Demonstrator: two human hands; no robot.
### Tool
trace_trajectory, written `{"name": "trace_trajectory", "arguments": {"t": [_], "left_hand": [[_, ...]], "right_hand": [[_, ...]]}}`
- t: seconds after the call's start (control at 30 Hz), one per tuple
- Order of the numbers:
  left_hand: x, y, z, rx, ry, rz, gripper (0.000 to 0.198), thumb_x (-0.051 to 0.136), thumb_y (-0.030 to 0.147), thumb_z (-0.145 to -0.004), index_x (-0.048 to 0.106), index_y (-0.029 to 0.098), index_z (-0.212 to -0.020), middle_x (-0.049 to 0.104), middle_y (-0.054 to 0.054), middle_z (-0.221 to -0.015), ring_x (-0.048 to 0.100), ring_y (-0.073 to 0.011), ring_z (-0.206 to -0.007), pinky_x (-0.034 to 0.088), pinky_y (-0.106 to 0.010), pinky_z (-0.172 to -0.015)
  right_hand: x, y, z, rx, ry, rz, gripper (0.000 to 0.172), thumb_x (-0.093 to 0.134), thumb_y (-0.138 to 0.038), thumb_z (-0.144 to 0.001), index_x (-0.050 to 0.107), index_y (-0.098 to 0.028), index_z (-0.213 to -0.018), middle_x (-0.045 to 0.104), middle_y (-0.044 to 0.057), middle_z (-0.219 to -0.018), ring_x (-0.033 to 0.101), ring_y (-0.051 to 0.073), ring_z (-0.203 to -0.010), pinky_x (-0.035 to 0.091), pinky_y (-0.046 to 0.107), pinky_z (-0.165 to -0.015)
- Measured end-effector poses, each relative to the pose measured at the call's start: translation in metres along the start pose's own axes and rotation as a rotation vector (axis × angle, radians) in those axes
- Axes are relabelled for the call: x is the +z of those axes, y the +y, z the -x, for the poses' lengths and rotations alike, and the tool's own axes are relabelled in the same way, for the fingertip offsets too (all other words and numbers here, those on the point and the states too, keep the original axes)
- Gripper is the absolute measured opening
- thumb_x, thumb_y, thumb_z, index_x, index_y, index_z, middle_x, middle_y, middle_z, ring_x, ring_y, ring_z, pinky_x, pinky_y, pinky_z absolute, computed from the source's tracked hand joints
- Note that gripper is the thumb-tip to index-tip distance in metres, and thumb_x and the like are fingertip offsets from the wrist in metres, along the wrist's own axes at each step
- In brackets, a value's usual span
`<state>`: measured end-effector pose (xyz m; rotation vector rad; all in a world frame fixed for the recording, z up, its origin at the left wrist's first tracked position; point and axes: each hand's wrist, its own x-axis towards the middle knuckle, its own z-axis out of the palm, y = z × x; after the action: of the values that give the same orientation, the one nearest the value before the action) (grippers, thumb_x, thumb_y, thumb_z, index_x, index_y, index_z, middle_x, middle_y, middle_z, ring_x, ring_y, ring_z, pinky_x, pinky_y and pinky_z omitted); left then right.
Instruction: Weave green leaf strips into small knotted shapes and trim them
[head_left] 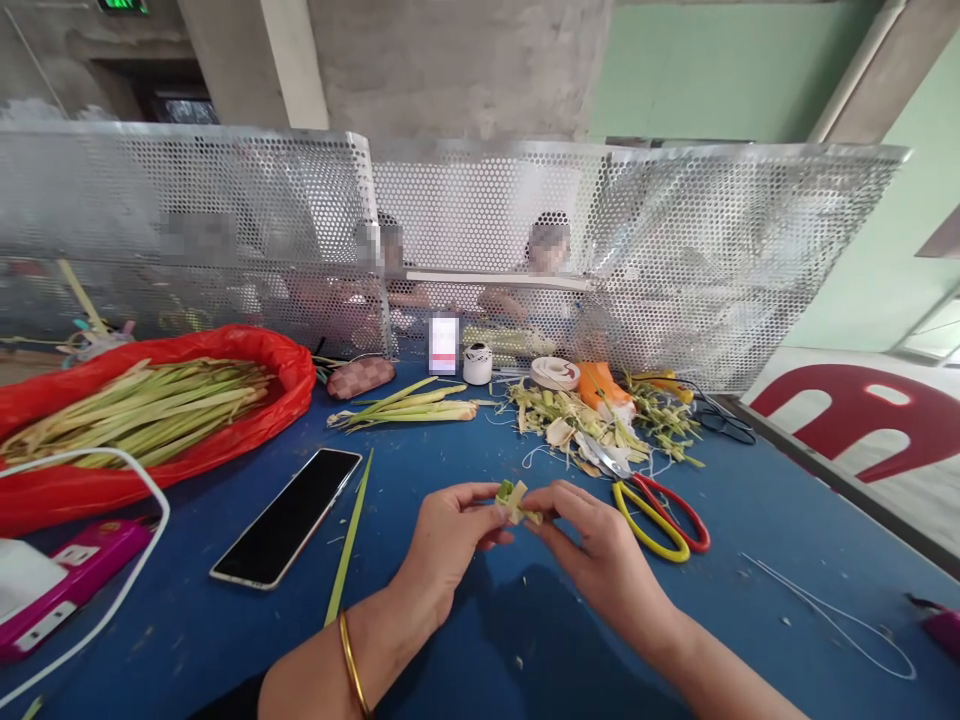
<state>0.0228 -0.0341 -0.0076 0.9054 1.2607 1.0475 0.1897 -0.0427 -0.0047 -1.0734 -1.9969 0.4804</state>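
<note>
Between my two hands is a small folded piece of pale green and cream plant leaf [514, 499]. My left hand [454, 530] pinches it from the left, thumb on top. From the right, the fingertips of my right hand [589, 530] close on its other edge. Scissors [656, 510] with one yellow and one red handle lie just beyond my right hand, blades toward a heap of leaf scraps [574, 420]. To the left of my left hand, a long narrow green leaf strip [351, 540] rests on the blue table [480, 640].
A red plastic bag [296, 375] of long leaves, a black-screened phone [289, 515] and a purple power strip [71, 580] with a white cable occupy the left. Leaf stalks [405, 405] lie ahead. A perforated metal screen [480, 230] stands behind, people beyond it.
</note>
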Motion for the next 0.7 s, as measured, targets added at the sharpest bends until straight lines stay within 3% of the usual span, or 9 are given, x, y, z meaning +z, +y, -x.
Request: {"name": "trace_trajectory", "arguments": {"t": [0.17,0.37,0.5,0.7], "left_hand": [[0.003,0.001,0.003,0.023,-0.046,-0.032,0.035,0.075,0.024,-0.063,0.072,0.011,-0.095,0.075,-0.008,-0.075,0.067,-0.0164,-0.061,0.051,-0.028,-0.064],[0.006,0.000,0.008,0.116,-0.087,-0.144,0.024,0.070,0.021,-0.068,0.069,0.014,-0.091,0.072,-0.003,-0.065,0.066,-0.0162,-0.059,0.051,-0.028,-0.064],[0.005,-0.002,0.008,0.137,-0.082,-0.203,0.020,0.068,0.021,-0.070,0.064,0.016,-0.089,0.071,-0.001,-0.062,0.065,-0.0149,-0.056,0.049,-0.026,-0.062],[0.007,0.000,0.009,0.129,-0.077,-0.206,0.014,0.067,0.017,-0.069,0.058,0.017,-0.081,0.070,0.001,-0.059,0.065,-0.0145,-0.054,0.048,-0.025,-0.060]], "right_hand": [[0.003,0.001,-0.001,0.006,0.065,-0.238,0.017,0.053,-0.025,-0.090,0.068,-0.022,-0.083,0.064,0.005,-0.084,0.061,0.017,-0.078,0.049,0.027,-0.071],[0.011,0.004,-0.001,0.365,0.122,-0.488,0.016,0.062,-0.033,-0.081,0.066,-0.018,-0.078,0.062,0.001,-0.066,0.053,0.014,-0.061,0.044,0.026,-0.058],[0.011,0.004,-0.002,0.426,0.139,-0.475,0.020,0.062,-0.036,-0.076,0.065,-0.016,-0.072,0.057,-0.001,-0.061,0.047,0.013,-0.058,0.039,0.025,-0.054],[0.009,0.007,-0.002,0.423,0.097,-0.305,0.024,0.058,-0.038,-0.078,0.065,-0.016,-0.068,0.060,0.001,-0.064,0.048,0.014,-0.059,0.039,0.026,-0.055]]}}
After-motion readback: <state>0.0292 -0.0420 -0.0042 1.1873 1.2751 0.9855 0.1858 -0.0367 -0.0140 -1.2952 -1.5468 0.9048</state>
